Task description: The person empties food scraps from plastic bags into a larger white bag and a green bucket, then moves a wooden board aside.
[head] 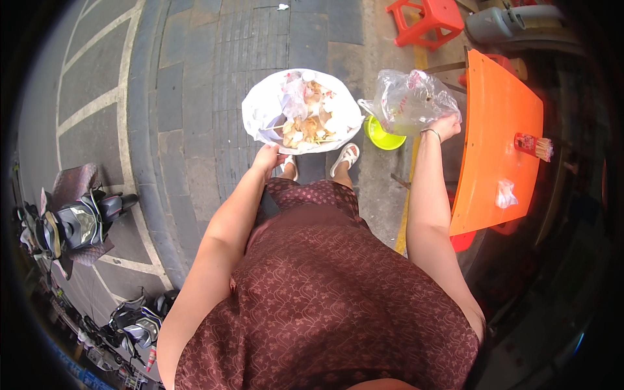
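Observation:
My left hand (269, 159) grips the near rim of a white plastic bag (256, 109), spread wide like a lined bin. Inside lie crumpled paper, plastic cups, wooden skewers and other litter (304, 131). Out to the right, my right hand (447, 127) holds a clear plastic bag (407, 100) with red print and some pale, cloudy contents low in it. That bag hangs partly over a lime-green plastic basin (385, 139), hiding its far side. What the basin stands on cannot be made out.
An orange table (502, 146) at the right carries a red container of sticks (531, 145) and a crumpled tissue (506, 193). Beyond it are a red plastic stool (431, 22) and a grey gas cylinder (492, 24). Scooters (80, 222) are parked on the left, near a traffic cone (151, 358).

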### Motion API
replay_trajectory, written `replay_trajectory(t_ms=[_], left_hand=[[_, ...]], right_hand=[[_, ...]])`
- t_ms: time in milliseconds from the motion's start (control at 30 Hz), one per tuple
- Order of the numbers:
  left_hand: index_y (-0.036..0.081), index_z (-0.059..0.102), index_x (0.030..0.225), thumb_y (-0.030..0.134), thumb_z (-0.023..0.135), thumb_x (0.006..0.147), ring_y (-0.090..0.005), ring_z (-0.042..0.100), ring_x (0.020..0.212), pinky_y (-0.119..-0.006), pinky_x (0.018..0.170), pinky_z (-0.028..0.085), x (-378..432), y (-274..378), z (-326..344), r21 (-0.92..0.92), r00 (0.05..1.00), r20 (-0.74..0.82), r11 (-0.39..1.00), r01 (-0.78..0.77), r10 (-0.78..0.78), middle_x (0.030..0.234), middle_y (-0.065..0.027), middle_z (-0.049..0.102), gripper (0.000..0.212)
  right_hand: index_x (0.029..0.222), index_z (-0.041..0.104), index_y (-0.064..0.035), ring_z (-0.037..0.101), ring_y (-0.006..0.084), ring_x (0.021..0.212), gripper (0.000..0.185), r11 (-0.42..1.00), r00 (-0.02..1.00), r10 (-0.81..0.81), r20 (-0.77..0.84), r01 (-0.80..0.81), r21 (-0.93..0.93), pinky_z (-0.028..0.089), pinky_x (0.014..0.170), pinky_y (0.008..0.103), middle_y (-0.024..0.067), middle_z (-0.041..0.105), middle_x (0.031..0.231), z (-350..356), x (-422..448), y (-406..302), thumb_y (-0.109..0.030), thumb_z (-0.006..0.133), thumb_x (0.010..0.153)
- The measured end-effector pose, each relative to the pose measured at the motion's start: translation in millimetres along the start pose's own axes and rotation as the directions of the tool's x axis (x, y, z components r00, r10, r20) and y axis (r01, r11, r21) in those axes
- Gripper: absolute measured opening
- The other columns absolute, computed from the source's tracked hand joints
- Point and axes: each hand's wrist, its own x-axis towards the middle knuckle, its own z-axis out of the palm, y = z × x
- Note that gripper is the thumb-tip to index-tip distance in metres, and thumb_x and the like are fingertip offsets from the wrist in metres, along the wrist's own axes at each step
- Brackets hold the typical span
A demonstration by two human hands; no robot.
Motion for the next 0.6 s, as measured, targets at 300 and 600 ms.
replay_trajectory(t_ms=[300, 600], left_hand=[[0.001, 0.047, 0.109, 0.016, 0.039, 0.094, -0.0132, 0.059, 0.077, -0.024, 0.068, 0.051, -10.5, -7.7, -2.1, -0.058, 1.0, -0.006, 0.998, -0.003, 0.002, 0.095, -0.0075, 0.059, 0.023], [0.001, 0.052, 0.104, 0.019, 0.042, 0.093, -0.0116, 0.056, 0.074, -0.025, 0.071, 0.048, -14.0, -14.7, 6.0, 0.074, 0.996, 0.001, 0.993, -0.09, 0.09, 0.09, -0.0057, 0.06, 0.024]], right_hand=[[0.112, 0.043, -0.002, 0.052, 0.0362, 0.103, 0.057, 0.461, 0.438, 0.069, 0.896, 0.783, -0.418, 0.042, 0.087, 0.0403, 0.022, 0.054, 0.11, 81.0, -87.7, 84.6, -0.025, 0.072, 0.069], [0.104, 0.047, -0.0048, 0.059, 0.0312, 0.093, 0.04, 0.041, 0.291, 0.155, 0.944, 0.953, -0.3, 0.047, 0.079, 0.041, 0.0172, 0.058, 0.101, 134.0, -114.4, 130.4, -0.021, 0.065, 0.072]])
